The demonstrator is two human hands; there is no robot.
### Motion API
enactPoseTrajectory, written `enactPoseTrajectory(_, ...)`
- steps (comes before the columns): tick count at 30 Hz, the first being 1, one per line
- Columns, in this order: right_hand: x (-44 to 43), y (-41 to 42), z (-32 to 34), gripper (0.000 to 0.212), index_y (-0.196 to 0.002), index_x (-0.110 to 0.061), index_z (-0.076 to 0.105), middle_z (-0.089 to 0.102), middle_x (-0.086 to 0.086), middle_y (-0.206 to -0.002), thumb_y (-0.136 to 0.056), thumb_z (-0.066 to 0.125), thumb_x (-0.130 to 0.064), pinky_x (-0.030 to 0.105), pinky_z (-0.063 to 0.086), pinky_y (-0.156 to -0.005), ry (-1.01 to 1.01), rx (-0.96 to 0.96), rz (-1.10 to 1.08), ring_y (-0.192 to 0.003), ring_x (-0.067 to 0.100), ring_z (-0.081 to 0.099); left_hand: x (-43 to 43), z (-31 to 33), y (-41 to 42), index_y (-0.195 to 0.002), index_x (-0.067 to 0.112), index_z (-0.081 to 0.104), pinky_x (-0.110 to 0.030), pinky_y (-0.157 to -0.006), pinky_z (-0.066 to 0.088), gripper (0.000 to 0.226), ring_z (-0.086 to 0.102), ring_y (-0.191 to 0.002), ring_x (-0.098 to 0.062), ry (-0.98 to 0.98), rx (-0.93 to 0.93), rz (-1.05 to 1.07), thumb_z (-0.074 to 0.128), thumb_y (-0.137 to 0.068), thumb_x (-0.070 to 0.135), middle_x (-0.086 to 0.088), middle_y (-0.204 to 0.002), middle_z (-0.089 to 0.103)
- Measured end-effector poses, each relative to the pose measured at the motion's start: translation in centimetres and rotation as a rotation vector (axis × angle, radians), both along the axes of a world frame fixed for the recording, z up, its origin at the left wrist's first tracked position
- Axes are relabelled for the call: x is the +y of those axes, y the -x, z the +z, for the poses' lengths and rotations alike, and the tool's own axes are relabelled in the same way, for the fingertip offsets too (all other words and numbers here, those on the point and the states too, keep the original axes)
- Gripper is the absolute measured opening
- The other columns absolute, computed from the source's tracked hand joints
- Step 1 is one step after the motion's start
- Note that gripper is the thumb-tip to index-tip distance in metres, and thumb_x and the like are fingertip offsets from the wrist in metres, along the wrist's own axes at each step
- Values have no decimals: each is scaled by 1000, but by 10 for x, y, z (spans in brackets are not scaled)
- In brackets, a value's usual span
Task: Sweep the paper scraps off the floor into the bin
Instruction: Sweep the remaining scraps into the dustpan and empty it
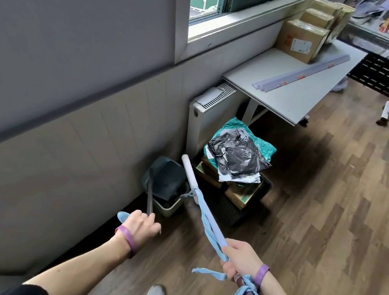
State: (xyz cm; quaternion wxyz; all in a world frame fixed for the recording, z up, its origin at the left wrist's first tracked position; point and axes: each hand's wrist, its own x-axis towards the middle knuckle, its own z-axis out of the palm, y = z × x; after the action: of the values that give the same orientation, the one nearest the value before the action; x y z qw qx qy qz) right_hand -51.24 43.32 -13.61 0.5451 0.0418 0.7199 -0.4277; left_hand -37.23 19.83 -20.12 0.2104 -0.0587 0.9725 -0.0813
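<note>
Left hand [142, 224] is gripping the handle, tipping the dustpan [168, 181] into the bin [171, 208] by the wall, likely dumping scraps (none visible), while right hand [240, 262] is clasping the broom [218, 233] aside.

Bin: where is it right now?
In the head view, the bin stands on the floor against the wall, left of centre, just left of a pile of boxes, with the dustpan tipped into its top.
</note>
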Motion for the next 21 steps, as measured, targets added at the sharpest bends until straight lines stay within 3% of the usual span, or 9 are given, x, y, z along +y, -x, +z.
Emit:
enactPoseTrajectory(1,-1,-2,2,18,-85,-4,51,36,3,-57,-97,37,-7,18,32,-38,5,-15,-14,-38,7,33,1,10,3,-59,26,62,-24,-47,25,28,56,-40,-19,13,60,3,85,-42,26,2,-54,55)
enactPoseTrajectory(3,-3,-6,7,19,-84,-4,52,38,1,-52,-97,39,-7,17,31,-35,10,-48,-58,-35,7,33,-2,25,10,-94,26,65,-28,-63,40,19,69,-78,-22,-35,126,60,67,-75,25,1,-86,66)
enactPoseTrajectory(5,-4,-12,12,18,-84,-3,53,40,1,-48,-98,41,-7,16,31,-33,11,-64,-90,-32,6,35,-8,28,13,-114,26,54,-32,-80,40,26,62,-104,-25,-41,103,120,42,-92,18,1,-110,64)
enactPoseTrajectory(13,9,-41,29,10,-92,-7,48,37,1,-47,-97,40,-4,13,29,-30,101,-172,-233,-30,5,32,-31,46,13,-102,27,60,-30,-67,40,20,65,-92,-23,-78,317,235,44,-92,19,4,-99,69)
enactPoseTrajectory(19,29,-62,40,14,-84,-4,52,41,5,-55,-96,45,-6,14,33,-30,63,-11,-134,-28,4,41,-12,86,20,-100,31,61,-28,-66,40,20,64,-89,-29,-116,440,406,43,-93,26,0,-99,69)
enactPoseTrajectory(21,39,-68,48,21,-76,-11,49,41,6,-57,-96,44,-6,14,32,-29,22,19,-93,-26,4,39,1,102,23,-102,30,62,-28,-70,43,22,64,-92,-29,-124,436,406,44,-90,24,0,-102,68)
